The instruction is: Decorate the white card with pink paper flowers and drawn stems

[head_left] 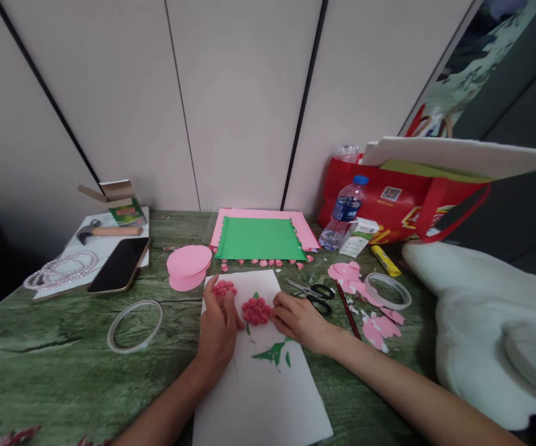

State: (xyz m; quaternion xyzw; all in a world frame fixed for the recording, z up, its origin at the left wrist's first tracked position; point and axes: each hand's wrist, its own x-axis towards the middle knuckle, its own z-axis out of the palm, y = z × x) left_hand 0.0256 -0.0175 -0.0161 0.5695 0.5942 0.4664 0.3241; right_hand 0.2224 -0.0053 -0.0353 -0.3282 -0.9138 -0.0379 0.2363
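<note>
A white board (258, 390) lies before me with two clusters of small pink paper rolls on it. My left hand (219, 325) rests on its left side, fingers apart, the thumb close to the middle pink flower (256, 310). The upper-left pink flower (225, 288) is partly covered by that hand. At the right edge of the middle flower, the fingers of my right hand (302, 319) are curled and pressed together; what they hold, if anything, is hidden. Green leaf pieces (272, 353) lie on the board below the flower.
Scissors (314, 294), a dark red pencil (349, 313), a tape roll (388, 291) and pink scraps (382, 328) lie to the right. Behind is a green sheet (263, 238). A bottle (342, 214) stands near a red bag (379, 192). Leftward are another tape roll (135, 326) and a phone (119, 266).
</note>
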